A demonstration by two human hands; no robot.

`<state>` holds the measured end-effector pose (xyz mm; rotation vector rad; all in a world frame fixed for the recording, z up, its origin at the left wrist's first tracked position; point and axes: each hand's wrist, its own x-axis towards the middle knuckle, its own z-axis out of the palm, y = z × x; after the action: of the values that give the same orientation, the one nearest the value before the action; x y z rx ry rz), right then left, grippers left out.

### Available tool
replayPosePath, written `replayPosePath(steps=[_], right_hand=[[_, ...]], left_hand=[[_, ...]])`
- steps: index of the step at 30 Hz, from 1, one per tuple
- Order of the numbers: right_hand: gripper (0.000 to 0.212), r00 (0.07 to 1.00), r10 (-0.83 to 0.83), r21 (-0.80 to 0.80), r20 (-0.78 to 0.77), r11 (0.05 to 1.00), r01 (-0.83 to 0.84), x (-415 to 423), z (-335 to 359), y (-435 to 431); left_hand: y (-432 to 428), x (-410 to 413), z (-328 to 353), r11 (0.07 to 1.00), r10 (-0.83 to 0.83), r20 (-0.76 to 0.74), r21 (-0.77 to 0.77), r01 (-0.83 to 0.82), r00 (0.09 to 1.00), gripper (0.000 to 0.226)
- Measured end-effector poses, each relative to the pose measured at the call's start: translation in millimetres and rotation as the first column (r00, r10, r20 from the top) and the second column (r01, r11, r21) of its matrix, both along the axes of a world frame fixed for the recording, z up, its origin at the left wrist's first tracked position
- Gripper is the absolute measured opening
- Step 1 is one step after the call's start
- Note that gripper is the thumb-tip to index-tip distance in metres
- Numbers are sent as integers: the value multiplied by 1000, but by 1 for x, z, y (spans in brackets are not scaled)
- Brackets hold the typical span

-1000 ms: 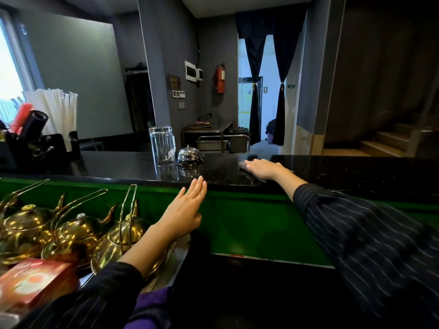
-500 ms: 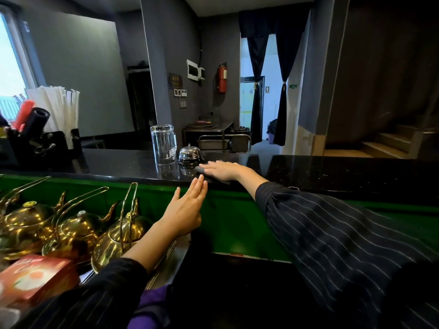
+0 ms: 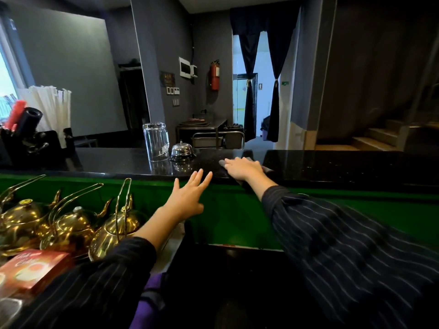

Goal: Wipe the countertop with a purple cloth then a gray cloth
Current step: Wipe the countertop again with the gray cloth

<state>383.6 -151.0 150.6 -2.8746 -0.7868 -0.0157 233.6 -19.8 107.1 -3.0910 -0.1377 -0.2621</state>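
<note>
My right hand (image 3: pixel 243 167) lies flat on a gray cloth (image 3: pixel 266 169), pressing it onto the glossy black countertop (image 3: pixel 344 166) just right of the bell. Only the cloth's edges show around the fingers. My left hand (image 3: pixel 187 200) hovers in front of the counter's green face, fingers spread, holding nothing. A purple cloth (image 3: pixel 148 302) lies bunched at the bottom of the view, below my left forearm, partly hidden by the sleeve.
A clear upturned glass (image 3: pixel 156 141) and a silver service bell (image 3: pixel 182 149) stand on the counter left of my right hand. Farther left is a black holder with white straws (image 3: pixel 51 108). Brass kettles (image 3: pixel 114 227) and a red box (image 3: pixel 33 269) sit below left.
My right hand slid the gray cloth left toward the bell, then back a little to the right. My left hand has spread its fingers slightly and stayed in place.
</note>
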Motion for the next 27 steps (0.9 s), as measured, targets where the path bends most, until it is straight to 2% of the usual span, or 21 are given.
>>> replayPosePath(steps=[2,4,6,7,10,13,15,18,20,23,27], right_hand=[[51,1000,16,-4,13,1000,-16,-14,-1,18],[52,990,141,-1,-5,990,-141,-24,-3,25],[52,974,226,-12,-29,974,-227,-23,-3,16],[52,970,239,-27,-50,970,-240,-18,-1,6],[55,988,114,-44,-104,992,-119,7,5,-41],[58,994,-76,-30,-80,997,74,35,4,-105],[60,978,-193,-25,-81,981,191,52,4,-145],[53,943,-325,-28,-70,946,324,74,4,-185],[51,930,-363,-36,-63,932,361,84,5,-194],[50,909,-413,-50,-53,910,411,102,7,-187],[53,895,-443,-66,-44,896,440,132,7,-150]], left_hand=[[-5,3,19,998,41,-80,53,-37,996,85],[-17,8,40,991,103,-88,95,-94,991,62],[-29,18,55,989,124,33,79,-126,992,32],[-34,24,57,990,117,104,67,-124,988,25],[-46,44,45,1000,21,180,13,-24,983,44],[-51,63,30,996,-61,44,-56,63,997,58],[-46,76,29,994,-86,-50,-78,82,995,58],[-29,93,39,995,-74,-83,-66,68,994,53],[-19,101,42,997,-53,-105,-62,46,993,51],[-13,107,33,989,-57,-108,-141,41,992,52],[-10,113,28,986,-71,-93,-158,56,993,53]])
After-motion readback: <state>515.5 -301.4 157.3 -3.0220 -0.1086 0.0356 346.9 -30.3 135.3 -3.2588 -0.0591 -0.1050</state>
